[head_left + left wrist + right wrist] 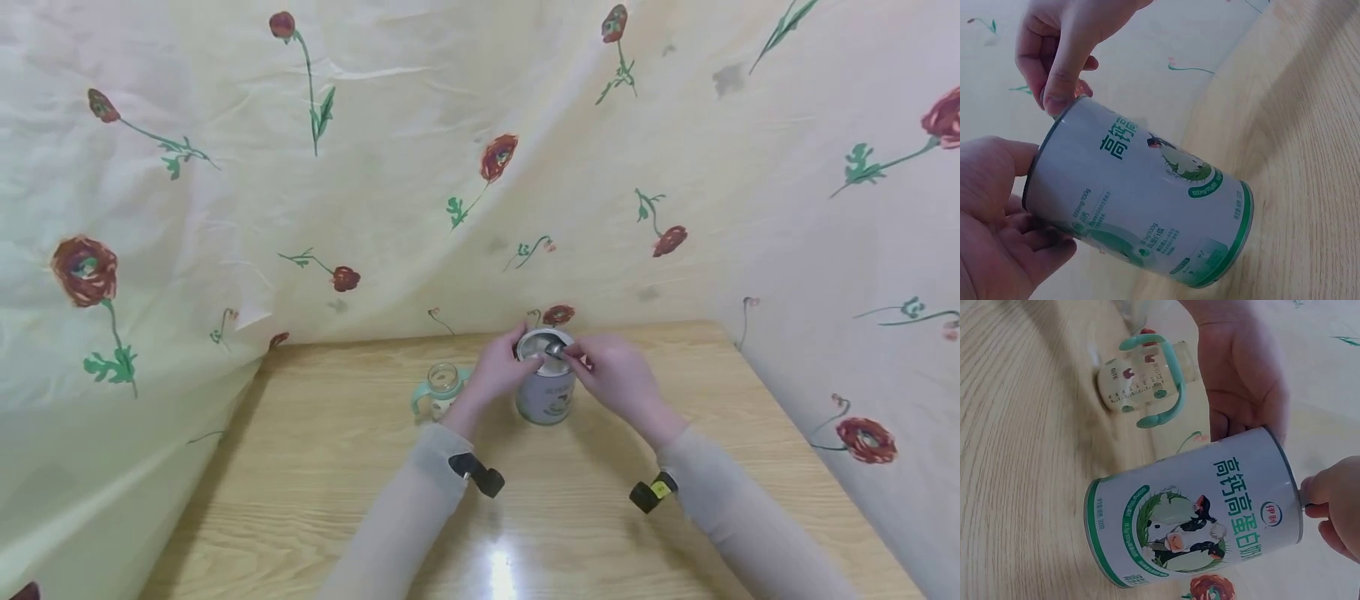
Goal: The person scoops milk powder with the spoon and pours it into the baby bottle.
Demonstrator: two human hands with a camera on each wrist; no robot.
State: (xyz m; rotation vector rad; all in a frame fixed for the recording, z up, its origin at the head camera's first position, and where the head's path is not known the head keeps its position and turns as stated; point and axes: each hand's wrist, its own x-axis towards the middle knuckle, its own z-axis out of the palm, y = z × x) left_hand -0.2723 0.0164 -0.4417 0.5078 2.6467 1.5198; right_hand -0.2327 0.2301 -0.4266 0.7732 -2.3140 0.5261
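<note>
A milk powder can [545, 398] stands upright on the table, its top uncovered and pale inside. My left hand [498, 367] grips the can near the top, thumb at the rim and fingers curled around its far side. With thumb and fingertips, my right hand [617, 373] pinches a small shiny metal spoon [555, 349] over the can's mouth. In the left wrist view, the right hand [1063, 53] is right at the rim; the spoon is hidden there. The right wrist view shows the cow label on the can [1197, 512].
A clear baby bottle [442, 382] with mint-green handles stands left of the can, close to my left forearm. The wooden table [315, 467] meets a flower-printed cloth [405, 208] behind and at both sides.
</note>
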